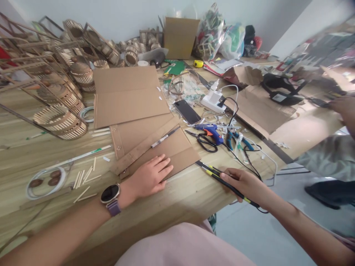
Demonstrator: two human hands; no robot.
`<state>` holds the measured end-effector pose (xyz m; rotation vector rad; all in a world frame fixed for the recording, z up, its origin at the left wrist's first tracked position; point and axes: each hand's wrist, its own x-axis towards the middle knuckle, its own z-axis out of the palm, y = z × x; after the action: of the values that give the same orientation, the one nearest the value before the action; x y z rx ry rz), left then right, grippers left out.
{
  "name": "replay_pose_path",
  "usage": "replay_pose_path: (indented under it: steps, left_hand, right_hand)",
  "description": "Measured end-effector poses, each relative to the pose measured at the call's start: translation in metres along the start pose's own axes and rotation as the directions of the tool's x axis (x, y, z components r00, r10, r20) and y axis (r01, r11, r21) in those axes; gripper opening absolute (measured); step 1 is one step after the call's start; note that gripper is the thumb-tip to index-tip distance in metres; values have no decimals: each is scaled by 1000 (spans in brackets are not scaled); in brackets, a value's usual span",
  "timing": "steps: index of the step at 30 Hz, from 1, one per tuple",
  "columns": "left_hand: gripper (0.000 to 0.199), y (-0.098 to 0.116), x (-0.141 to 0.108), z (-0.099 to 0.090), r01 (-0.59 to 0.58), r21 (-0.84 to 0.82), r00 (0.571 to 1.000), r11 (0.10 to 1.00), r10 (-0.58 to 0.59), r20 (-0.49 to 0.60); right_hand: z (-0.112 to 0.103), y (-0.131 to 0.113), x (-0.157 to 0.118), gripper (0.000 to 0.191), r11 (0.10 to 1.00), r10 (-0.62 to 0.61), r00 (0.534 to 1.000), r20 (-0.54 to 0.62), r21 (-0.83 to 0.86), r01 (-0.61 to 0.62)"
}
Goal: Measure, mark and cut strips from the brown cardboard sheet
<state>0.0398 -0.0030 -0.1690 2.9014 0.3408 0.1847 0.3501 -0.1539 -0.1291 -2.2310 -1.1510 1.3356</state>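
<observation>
My left hand (151, 173), a watch on its wrist, lies flat with fingers spread on the near part of a cardboard sheet (177, 149). My right hand (242, 184) is wrapped round a black-and-yellow utility knife (212, 173). The knife's blade end touches or lies very close to the cardboard's right corner. A brown strip (141, 147) runs diagonally over the cardboard, beyond my left hand. On the sheet beside it rests a slim pen-like tool (165, 137). A larger folded cardboard piece (130, 98) lies behind.
Scissors (206, 142), a blue glue gun (212, 132), pliers (241, 142), a phone (187, 111) and a white power strip (213, 101) lie beyond the knife, among cables. Slatted baskets (61, 122) crowd the left. Thin sticks (80, 179) lie near a wire coil. Another person's hand (344, 107) shows at right.
</observation>
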Motion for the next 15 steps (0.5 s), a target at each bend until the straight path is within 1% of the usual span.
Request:
replay_pose_path:
  steps: [4, 7, 9, 12, 15]
  left_hand:
    - [40, 0, 0, 0, -45, 32, 997, 998, 47, -55]
    - [40, 2, -1, 2, -49, 58, 995, 997, 54, -84]
    - [39, 3, -1, 3, -54, 66, 994, 996, 60, -96]
    - [37, 3, -2, 3, -62, 72, 992, 995, 69, -105]
    - [37, 2, -2, 3, -66, 60, 990, 996, 73, -122]
  right_hand:
    - [-15, 7, 1, 60, 1000, -5, 998, 64, 13, 4]
    - [-20, 9, 3, 63, 1000, 4, 998, 59, 7, -5]
    - [-20, 8, 5, 61, 1000, 1, 999, 51, -10, 0]
    - [-15, 6, 9, 57, 999, -16, 1000, 7, -38, 16]
    - [-10, 5, 12, 53, 996, -55, 998, -1, -70, 55]
